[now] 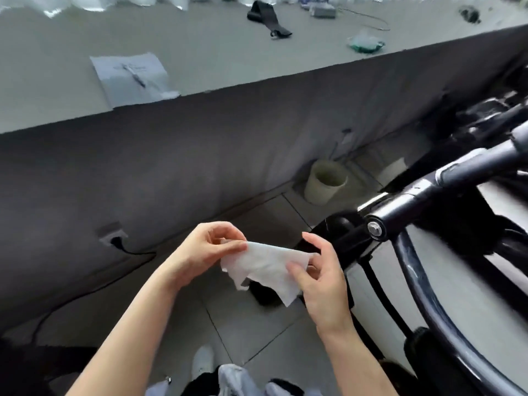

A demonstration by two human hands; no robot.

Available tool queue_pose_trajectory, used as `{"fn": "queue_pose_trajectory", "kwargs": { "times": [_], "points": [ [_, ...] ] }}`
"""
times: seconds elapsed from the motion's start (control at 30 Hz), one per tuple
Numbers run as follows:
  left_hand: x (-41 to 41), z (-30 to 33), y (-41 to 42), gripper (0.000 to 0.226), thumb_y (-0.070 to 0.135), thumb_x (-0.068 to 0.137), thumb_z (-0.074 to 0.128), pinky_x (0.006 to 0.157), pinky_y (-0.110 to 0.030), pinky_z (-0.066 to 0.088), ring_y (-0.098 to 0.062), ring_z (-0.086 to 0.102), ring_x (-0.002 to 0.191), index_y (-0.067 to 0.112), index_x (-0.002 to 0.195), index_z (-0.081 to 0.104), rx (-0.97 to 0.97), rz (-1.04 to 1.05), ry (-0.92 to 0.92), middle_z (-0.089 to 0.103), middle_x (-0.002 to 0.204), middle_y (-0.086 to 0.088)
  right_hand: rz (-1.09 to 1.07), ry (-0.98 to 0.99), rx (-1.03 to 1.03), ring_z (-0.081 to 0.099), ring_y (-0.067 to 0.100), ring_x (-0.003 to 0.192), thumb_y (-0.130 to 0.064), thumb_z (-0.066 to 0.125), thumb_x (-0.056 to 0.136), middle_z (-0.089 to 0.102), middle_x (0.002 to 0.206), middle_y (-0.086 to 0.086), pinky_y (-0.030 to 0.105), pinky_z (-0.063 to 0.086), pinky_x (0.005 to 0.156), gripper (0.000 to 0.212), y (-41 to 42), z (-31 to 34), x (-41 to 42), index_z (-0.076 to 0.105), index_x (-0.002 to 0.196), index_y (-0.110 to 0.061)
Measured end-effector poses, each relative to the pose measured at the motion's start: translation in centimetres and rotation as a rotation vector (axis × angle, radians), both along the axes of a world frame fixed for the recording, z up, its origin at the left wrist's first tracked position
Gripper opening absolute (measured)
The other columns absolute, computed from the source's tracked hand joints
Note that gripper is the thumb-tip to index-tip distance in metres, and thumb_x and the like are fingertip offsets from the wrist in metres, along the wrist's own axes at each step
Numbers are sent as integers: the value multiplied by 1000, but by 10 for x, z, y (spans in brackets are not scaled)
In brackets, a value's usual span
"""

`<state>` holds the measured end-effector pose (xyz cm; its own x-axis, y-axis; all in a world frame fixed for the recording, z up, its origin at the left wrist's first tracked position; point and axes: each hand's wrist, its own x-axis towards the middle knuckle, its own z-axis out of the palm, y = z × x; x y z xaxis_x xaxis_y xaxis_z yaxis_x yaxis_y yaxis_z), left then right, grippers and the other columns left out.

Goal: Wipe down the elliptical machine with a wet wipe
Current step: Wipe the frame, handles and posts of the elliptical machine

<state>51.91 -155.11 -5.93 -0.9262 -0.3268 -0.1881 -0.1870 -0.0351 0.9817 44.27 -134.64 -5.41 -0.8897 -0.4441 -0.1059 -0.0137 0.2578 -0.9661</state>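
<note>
Unfolding the wet wipe point(265, 265) | my left hand point(204, 251) and right hand point(320, 277) each pinched one end, stretched between them beside the elliptical machine point(423, 201) | step: preparation | next: probably carrying it to the frame.

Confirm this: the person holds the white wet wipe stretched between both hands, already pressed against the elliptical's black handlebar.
Wrong in one respect. In the head view the white wet wipe is stretched between the left hand and the right hand, but it is held in the air over the tiled floor, apart from the elliptical's black handlebar, not pressed against it.
</note>
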Motion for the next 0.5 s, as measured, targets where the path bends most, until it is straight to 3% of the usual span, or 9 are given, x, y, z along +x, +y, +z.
{"fn": "queue_pose_trajectory", "kwargs": {
  "times": [0.13, 0.3, 0.43, 0.5],
  "points": [
    [-26, 4, -38, 16, 25, 75, 82, 61, -25, 48, -13, 59, 64, 17, 72, 68, -11, -38, 0, 66, 68, 1, -111, -146, -85, 64, 13, 75, -2, 67, 86, 71, 77, 1, 24, 50, 69, 16, -40, 6, -23, 70, 86, -17],
    [-74, 5, -76, 28, 44, 62, 78, 75, -38, 54, -27, 66, 77, 25, 82, 71, 6, -166, -37, 71, 83, -4, -181, -195, -138, 65, 11, 71, -7, 60, 93, 70, 75, 4, 22, 50, 64, 6, -78, 15, -62, 65, 89, -9],
    [-133, 2, -97, 15, 29, 69, 78, 72, -38, 52, -16, 65, 75, 23, 80, 71, 73, -110, -41, 71, 81, -2, -270, -197, -156, 64, 15, 72, -10, 61, 93, 70, 78, 8, 27, 51, 66, 8, -106, 17, -107, 66, 86, -11],
    [-167, 2, -110, 21, 26, 71, 81, 65, -38, 55, -19, 66, 74, 22, 88, 70, 166, -71, -49, 68, 84, -7, -325, -219, -210, 64, 13, 71, -8, 62, 92, 71, 77, 6, 24, 51, 66, 9, -120, 16, -136, 67, 85, -9]
  ]
}}
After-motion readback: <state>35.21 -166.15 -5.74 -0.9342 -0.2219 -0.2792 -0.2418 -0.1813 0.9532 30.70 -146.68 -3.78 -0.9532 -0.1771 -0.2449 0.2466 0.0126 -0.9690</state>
